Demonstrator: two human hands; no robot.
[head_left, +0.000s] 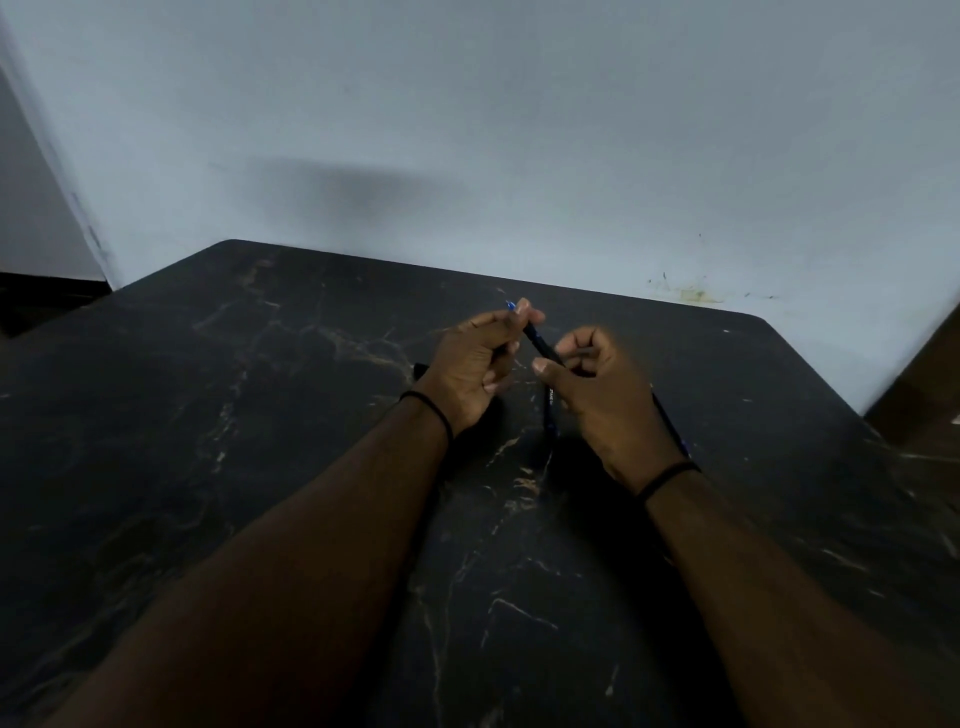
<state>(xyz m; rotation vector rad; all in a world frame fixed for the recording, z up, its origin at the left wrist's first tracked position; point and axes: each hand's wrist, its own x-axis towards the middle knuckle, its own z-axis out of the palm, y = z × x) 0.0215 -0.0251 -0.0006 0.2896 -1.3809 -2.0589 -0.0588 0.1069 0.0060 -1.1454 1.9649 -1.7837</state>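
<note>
Just above frame centre the pen (540, 344) slants from upper left to lower right between both hands, the left hand (470, 364) pinching its blue-tipped upper end and the right hand (602, 395) gripping its lower end.

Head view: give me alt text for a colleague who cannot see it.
A dark pen is held over a black marbled table: the left hand pinches its blue-tipped upper end, the right hand grips it lower down. A second dark pen lies on the table below the hands, and a pale wall stands behind.
</note>
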